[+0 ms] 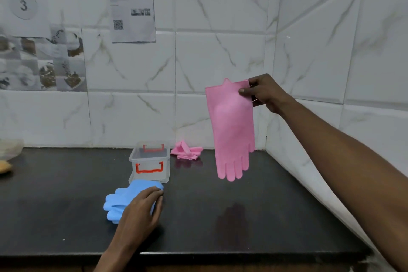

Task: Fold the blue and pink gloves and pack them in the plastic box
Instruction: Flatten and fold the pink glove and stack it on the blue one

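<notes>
My right hand (pixel 262 93) pinches the cuff of a pink glove (pixel 233 130), which hangs flat in the air with its fingers pointing down, above the black counter. A second pink glove (pixel 186 150) lies crumpled at the back of the counter, right of the clear plastic box (pixel 151 162) with red handles. The box stands open and looks empty. In front of it lie the folded blue gloves (pixel 123 200), with my left hand (pixel 143 207) pressed flat on top of them, covering their right part.
The black counter (pixel 220 216) meets white marble-tiled walls at the back and right. A clear bag or bowl (pixel 10 148) and a tan item sit at the far left edge. Papers hang on the back wall.
</notes>
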The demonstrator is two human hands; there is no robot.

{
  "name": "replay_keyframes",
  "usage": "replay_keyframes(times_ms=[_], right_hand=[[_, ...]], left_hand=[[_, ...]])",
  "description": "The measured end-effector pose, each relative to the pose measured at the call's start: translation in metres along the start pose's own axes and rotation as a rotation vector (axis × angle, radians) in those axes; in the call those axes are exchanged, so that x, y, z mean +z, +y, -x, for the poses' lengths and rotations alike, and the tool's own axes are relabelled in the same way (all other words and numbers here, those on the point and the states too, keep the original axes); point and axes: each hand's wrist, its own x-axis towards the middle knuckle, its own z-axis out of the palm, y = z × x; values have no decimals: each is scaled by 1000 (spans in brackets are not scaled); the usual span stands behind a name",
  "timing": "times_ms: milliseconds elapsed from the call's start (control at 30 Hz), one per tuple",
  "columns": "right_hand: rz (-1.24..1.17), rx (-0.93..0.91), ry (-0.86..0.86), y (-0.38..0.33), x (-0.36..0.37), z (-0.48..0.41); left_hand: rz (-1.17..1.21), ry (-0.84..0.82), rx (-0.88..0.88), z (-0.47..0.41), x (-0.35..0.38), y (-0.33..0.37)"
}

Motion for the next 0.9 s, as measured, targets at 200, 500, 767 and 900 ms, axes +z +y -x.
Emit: replay_keyframes(times_ms=[200, 500, 767, 900], right_hand=[[-8, 26, 41, -4, 16, 1], [14, -23, -233, -29, 74, 7], [-176, 46, -461, 15, -8, 53], [-316, 336, -348, 85, -12, 90]], left_hand=[[232, -9, -199, 0, -1, 21], [2032, -825, -1009, -14, 73, 148], [2489, -76, -825, -86, 60, 100], [2479, -105, -834, -86, 48, 69]])
